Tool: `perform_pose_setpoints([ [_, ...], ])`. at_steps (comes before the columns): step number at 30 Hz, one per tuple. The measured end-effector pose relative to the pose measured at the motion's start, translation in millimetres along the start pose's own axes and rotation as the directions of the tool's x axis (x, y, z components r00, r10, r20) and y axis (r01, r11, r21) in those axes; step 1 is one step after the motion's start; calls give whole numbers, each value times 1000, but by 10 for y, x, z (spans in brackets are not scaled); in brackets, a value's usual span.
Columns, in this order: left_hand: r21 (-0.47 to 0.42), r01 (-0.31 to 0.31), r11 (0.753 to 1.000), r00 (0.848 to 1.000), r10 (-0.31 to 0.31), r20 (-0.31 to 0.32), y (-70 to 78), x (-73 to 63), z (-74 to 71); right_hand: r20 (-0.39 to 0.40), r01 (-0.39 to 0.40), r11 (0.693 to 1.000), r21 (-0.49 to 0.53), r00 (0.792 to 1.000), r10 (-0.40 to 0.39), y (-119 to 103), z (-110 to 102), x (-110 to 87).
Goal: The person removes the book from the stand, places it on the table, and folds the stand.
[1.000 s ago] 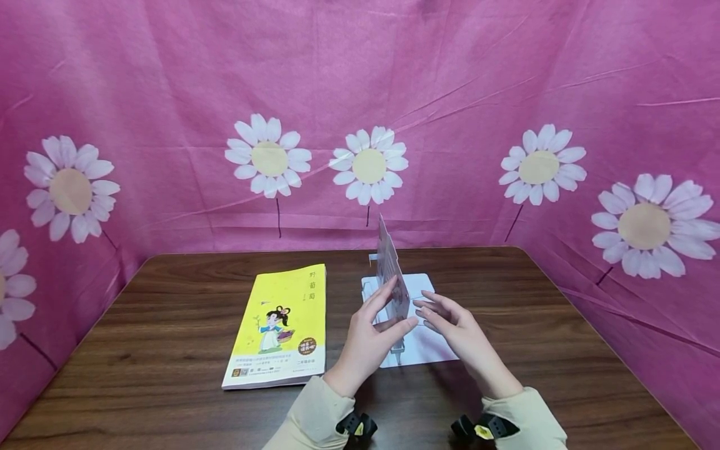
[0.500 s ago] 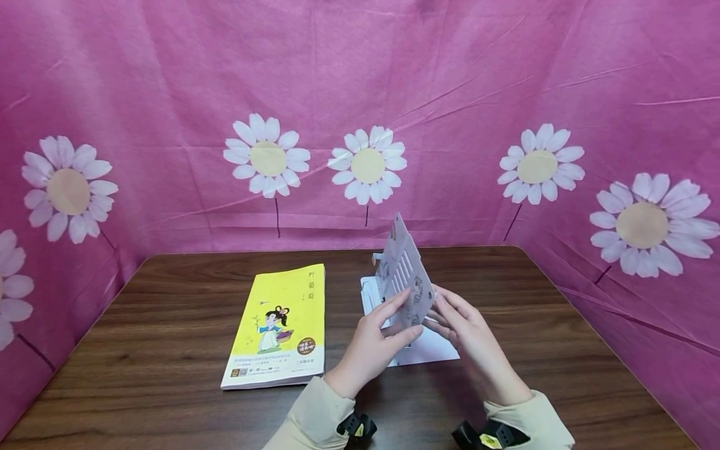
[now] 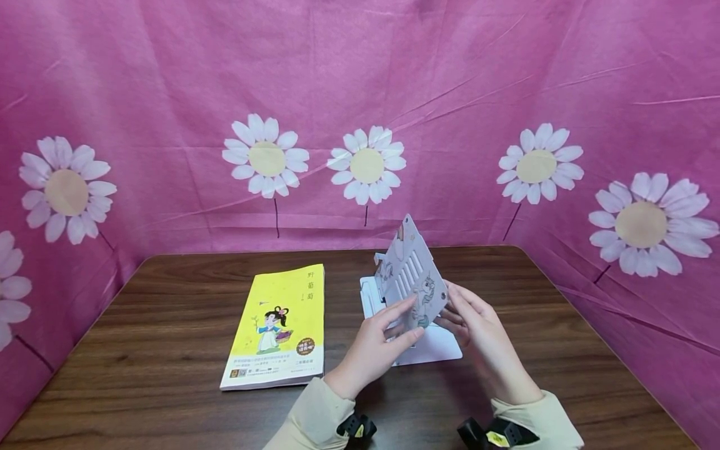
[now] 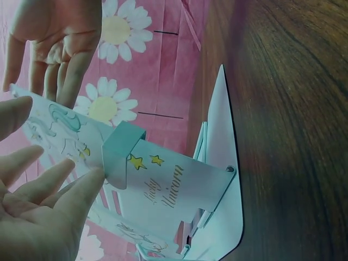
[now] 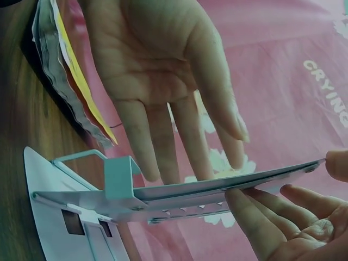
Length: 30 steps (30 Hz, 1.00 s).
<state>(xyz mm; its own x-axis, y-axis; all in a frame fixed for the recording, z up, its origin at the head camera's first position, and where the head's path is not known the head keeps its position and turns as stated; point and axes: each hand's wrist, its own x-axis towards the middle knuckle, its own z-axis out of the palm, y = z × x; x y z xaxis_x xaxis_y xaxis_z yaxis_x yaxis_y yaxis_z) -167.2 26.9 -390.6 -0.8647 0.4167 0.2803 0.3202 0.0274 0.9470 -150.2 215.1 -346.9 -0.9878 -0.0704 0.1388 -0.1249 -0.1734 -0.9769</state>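
A white metal book stand stands on the table, its panel [image 3: 402, 284] printed with unicorns and raised at a slant above the flat base [image 3: 435, 347]. My right hand [image 3: 489, 340] holds the panel's right edge, thumb at the edge and fingers behind. On the printed face lie the fingertips of my left hand [image 3: 371, 350], fingers fairly straight. A folded clip [image 4: 122, 144] and gold lettering show on the panel in the left wrist view. Seen from the right wrist, a hinged support [image 5: 89, 217] joins panel and base.
To the left of the stand lies a thick yellow book [image 3: 275, 325] with a cartoon girl on its cover. A brown wooden table [image 3: 140, 350] carries everything, its far edge against a pink cloth [image 3: 315, 75] printed with daisies.
The panel has turned from nearly edge-on to show its printed face, its upper part swinging right. My right hand has moved right to its edge and taken hold; my left has barely shifted.
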Motion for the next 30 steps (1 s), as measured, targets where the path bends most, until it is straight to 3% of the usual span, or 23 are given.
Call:
perform_pose_setpoints([
  [10,131,31,991,999,-28,-23,-28,9,-26,-104,-18,998,-56,994,12,-25,-120,31],
  [16,205,93,974,995,-98,12,-45,3,-22,-159,-75,994,-77,985,62,-46,-208,54],
  [19,257,119,959,991,-132,31,-41,-1,-17,-209,-124,984,-125,973,96,-58,-260,72],
  [25,333,139,933,984,-169,60,-36,-4,-1,-285,-171,942,-290,955,86,-60,-362,113],
  [30,358,142,923,978,-186,90,-24,-24,3,-297,-202,911,-359,950,93,-50,-423,141],
])
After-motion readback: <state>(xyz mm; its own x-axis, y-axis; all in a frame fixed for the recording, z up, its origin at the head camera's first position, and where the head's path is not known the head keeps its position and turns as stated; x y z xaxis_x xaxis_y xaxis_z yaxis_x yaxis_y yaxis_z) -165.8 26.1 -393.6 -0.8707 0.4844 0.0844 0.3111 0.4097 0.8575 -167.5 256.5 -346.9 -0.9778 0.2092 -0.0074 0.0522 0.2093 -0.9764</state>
